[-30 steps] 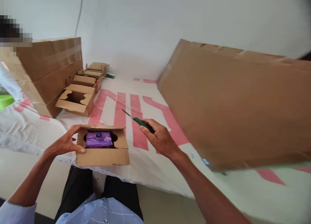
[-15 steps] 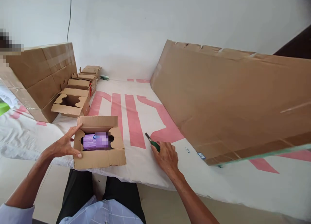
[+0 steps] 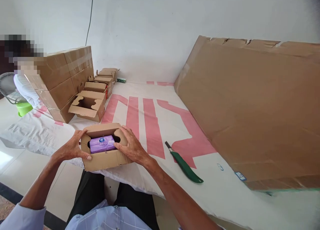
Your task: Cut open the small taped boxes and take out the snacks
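Observation:
An open cardboard box (image 3: 107, 162) sits at the near edge of the cloth-covered table, its flaps folded outward. Inside lies a purple soft pack (image 3: 101, 146), which looks like tissues, with a round blue label. My left hand (image 3: 71, 146) grips the box's left side, thumb on the front flap. On the right side, my right hand (image 3: 132, 146) holds the box, its thumb reaching over the inner edge beside the purple pack. A curved green tool with a thin dark handle (image 3: 186, 166), like a sheathed knife, rests on the cloth to the right, touched by neither hand.
Several open cardboard boxes (image 3: 87, 114) stand in a row at back left, beside stacked taped cartons (image 3: 58, 95). A large cardboard panel (image 3: 252, 116) leans along the right. A small green box (image 3: 121, 80) lies near the wall. Another person (image 3: 26, 87) is at far left.
My right hand has let go of the green tool, leaving it on the table, and moved left onto the box. My left hand stays on the box. The view has shifted left.

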The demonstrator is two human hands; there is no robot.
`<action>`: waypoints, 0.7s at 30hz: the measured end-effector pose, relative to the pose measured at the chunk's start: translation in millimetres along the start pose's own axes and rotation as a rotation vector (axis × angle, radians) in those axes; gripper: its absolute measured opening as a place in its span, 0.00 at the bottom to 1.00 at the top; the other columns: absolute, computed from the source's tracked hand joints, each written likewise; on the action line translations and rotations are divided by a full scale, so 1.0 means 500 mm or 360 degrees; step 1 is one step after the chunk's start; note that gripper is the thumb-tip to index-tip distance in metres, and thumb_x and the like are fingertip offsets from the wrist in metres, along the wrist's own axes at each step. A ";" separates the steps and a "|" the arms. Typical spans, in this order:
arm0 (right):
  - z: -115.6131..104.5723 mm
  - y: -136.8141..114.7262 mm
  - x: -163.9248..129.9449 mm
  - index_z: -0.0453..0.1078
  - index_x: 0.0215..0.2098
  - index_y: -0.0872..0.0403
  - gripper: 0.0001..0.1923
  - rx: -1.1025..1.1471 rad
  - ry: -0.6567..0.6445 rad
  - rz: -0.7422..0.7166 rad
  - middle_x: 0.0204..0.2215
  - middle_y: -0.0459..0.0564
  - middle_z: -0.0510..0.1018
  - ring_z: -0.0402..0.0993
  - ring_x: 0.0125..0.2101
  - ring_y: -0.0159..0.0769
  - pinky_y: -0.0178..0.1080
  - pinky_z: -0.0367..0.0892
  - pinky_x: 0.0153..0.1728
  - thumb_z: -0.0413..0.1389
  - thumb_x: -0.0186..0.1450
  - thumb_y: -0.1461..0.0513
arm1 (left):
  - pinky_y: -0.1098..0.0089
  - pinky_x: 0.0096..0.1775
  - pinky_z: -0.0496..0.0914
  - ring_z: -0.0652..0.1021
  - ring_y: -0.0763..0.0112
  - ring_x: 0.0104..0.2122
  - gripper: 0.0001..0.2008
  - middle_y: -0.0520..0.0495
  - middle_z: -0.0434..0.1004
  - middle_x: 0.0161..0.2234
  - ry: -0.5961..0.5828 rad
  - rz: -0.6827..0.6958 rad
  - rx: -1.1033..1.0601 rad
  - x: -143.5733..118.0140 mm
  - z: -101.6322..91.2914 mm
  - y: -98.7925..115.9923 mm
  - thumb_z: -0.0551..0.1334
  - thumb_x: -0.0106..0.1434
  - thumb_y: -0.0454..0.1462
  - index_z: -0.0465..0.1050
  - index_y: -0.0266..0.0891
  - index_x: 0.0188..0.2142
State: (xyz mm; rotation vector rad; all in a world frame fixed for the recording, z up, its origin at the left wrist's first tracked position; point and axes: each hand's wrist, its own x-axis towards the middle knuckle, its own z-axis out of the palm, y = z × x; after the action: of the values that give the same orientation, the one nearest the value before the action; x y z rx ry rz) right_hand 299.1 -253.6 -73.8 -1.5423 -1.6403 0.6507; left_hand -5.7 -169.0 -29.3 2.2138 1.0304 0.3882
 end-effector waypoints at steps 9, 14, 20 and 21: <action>-0.012 -0.114 0.063 0.69 0.56 0.53 0.23 -0.0919 -0.0379 0.0283 0.55 0.59 0.75 0.74 0.54 0.51 0.46 0.68 0.49 0.58 0.62 0.67 | 0.43 0.66 0.65 0.66 0.36 0.67 0.60 0.34 0.62 0.69 0.0044 -0.0068 0.0047 -0.017 0.004 0.013 0.78 0.46 0.60 0.59 0.43 0.72; -0.079 -0.051 0.082 0.72 0.55 0.53 0.22 -0.0341 -0.0181 0.0180 0.52 0.57 0.81 0.78 0.50 0.45 0.40 0.68 0.45 0.51 0.64 0.66 | 0.43 0.66 0.64 0.70 0.39 0.64 0.59 0.34 0.66 0.65 0.0107 -0.0042 -0.0041 -0.018 0.014 0.002 0.78 0.45 0.59 0.61 0.39 0.70; -0.098 0.067 0.069 0.78 0.47 0.53 0.20 0.0058 -0.0019 0.0140 0.40 0.51 0.84 0.78 0.38 0.41 0.38 0.69 0.36 0.51 0.59 0.62 | 0.44 0.65 0.65 0.69 0.38 0.65 0.62 0.33 0.65 0.66 0.0130 0.0015 -0.0109 -0.016 0.026 -0.017 0.79 0.43 0.59 0.59 0.40 0.72; -0.082 0.080 0.063 0.78 0.46 0.52 0.20 0.0053 0.0042 0.0148 0.40 0.51 0.85 0.79 0.39 0.42 0.39 0.70 0.37 0.52 0.59 0.62 | 0.44 0.65 0.66 0.69 0.38 0.64 0.62 0.33 0.65 0.66 0.0133 0.0017 -0.0120 -0.016 0.027 -0.018 0.79 0.43 0.59 0.59 0.40 0.72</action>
State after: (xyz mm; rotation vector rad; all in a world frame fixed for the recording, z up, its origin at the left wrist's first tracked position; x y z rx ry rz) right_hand 356.9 -223.3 -76.4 -1.6039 -1.5384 0.7006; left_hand -9.2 -176.8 -45.2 2.1525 1.0312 0.5200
